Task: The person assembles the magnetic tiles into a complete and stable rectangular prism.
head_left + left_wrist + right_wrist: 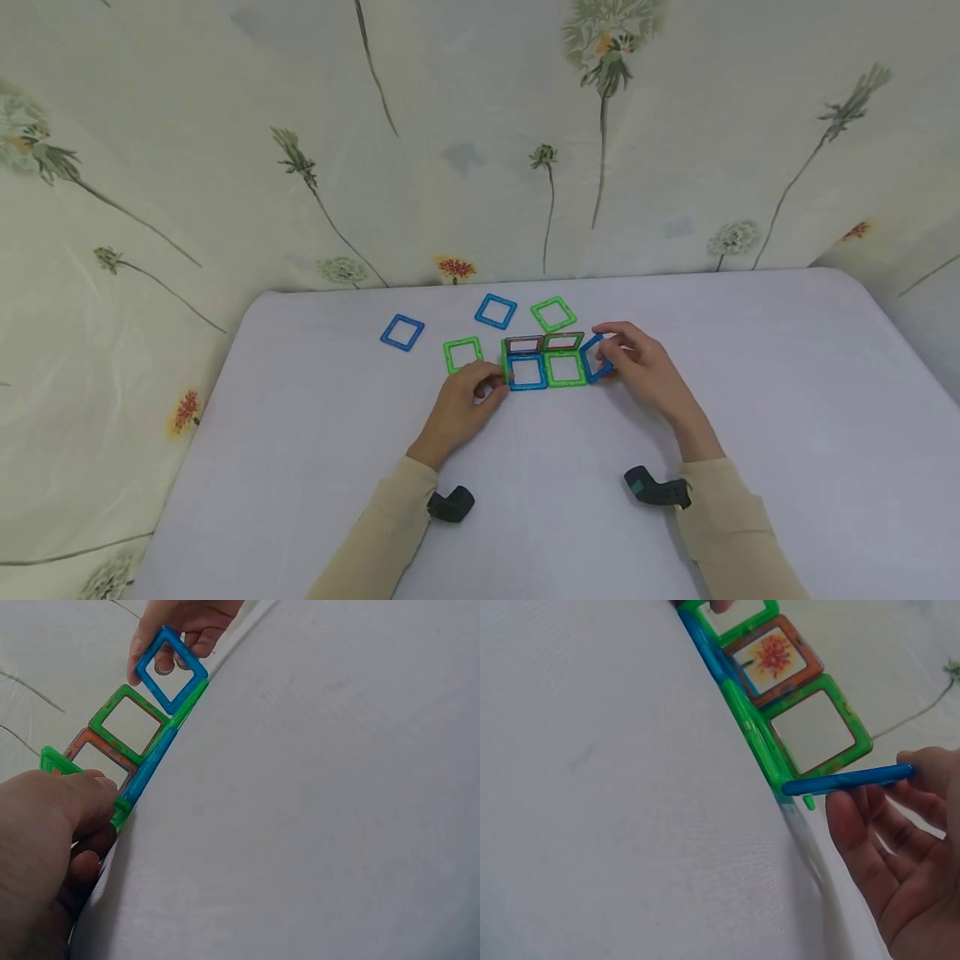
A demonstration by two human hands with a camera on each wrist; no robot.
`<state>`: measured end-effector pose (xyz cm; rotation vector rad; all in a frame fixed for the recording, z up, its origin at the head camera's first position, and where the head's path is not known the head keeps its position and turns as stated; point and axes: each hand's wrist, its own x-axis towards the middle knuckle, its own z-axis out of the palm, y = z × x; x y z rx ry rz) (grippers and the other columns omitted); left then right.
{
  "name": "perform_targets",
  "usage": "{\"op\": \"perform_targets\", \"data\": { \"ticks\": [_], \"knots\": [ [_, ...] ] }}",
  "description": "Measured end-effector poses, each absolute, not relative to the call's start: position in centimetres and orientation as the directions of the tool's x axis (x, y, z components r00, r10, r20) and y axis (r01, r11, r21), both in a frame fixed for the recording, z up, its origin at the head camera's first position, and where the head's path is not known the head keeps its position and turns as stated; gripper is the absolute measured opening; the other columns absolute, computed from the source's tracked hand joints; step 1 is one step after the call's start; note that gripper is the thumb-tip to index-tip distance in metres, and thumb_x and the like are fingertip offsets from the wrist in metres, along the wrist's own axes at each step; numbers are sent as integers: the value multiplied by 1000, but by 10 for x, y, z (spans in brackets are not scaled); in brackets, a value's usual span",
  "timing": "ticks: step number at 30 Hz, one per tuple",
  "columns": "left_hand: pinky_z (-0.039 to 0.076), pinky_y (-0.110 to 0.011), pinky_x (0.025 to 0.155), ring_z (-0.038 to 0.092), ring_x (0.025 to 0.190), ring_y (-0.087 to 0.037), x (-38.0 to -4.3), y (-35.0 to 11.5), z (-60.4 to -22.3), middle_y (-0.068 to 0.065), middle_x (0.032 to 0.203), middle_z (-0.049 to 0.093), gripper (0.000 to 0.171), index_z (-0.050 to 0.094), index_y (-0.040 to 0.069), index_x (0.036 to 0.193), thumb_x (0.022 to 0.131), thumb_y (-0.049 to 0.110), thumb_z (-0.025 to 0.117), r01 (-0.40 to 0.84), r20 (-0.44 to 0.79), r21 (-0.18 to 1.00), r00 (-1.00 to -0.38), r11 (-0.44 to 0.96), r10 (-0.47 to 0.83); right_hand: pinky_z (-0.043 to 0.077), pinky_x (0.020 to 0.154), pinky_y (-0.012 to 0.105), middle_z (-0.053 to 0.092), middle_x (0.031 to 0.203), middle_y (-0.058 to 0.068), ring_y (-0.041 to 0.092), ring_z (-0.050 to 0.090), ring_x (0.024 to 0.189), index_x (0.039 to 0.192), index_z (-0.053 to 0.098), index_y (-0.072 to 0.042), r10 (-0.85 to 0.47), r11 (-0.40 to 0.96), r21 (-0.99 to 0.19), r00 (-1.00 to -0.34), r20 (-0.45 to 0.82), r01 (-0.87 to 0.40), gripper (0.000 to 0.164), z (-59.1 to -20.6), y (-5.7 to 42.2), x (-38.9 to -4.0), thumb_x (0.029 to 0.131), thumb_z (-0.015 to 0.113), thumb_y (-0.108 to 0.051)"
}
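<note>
In the head view, a blue square magnetic tile and a green one lie flat side by side. Along their far edge stand an orange tile and another green tile. My right hand pinches a blue tile by its outer part. That tile leans outward, its lower edge right at the flat green tile's right side. At the row's left end, my left hand holds an upright green tile between thumb and fingers, which partly cover it.
Loose tiles lie on the white table beyond and left of the row: a blue tile, another blue tile, a green tile and a second green one. A flower-patterned cloth hangs behind the table.
</note>
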<state>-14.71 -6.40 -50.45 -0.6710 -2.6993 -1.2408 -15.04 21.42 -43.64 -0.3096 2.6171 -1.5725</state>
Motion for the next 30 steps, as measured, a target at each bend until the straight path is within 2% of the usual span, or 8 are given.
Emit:
{"op": "perform_targets", "data": {
  "ticks": [7, 14, 21, 24, 30],
  "knots": [
    [48, -19, 73, 52, 84, -7, -148, -64, -504, 5, 96, 63, 22, 63, 16, 112, 91, 20, 63, 426, 257, 702, -899, 571, 355, 57, 70, 31, 59, 98, 21, 25, 62, 82, 130, 47, -3, -206, 452, -884, -978, 25, -117, 36, -445, 215, -154, 100, 47, -21],
    [48, -19, 74, 52, 84, -7, -147, -65, -505, 5, 96, 63, 22, 63, 17, 112, 90, 20, 64, 425, 258, 701, -900, 572, 352, 57, 69, 29, 59, 99, 17, 18, 62, 83, 133, 45, -13, -223, 430, -895, -974, 24, -120, 36, -468, 222, -164, 100, 47, -28],
    [48, -18, 73, 52, 83, -7, -148, -65, -506, 5, 96, 63, 22, 63, 16, 112, 90, 20, 64, 430, 262, 700, -897, 571, 355, 57, 69, 31, 59, 101, 20, 24, 61, 85, 133, 44, -10, -226, 428, -897, -974, 12, -110, 36, -463, 217, -161, 100, 46, -24],
    [48, -18, 73, 52, 83, -7, -148, -65, -506, 5, 96, 63, 21, 63, 16, 112, 90, 20, 64, 428, 261, 698, -898, 574, 354, 57, 68, 29, 59, 100, 17, 21, 61, 84, 133, 45, -15, -223, 425, -897, -975, 22, -118, 35, -471, 220, -164, 100, 46, -28],
    [48, -18, 73, 52, 84, -7, -148, -64, -506, 5, 96, 63, 21, 63, 16, 112, 90, 20, 64, 422, 254, 701, -901, 574, 352, 57, 66, 29, 59, 98, 17, 18, 62, 80, 130, 46, -15, -211, 424, -896, -977, 41, -130, 35, -471, 218, -164, 99, 47, -31]
  ]
}}
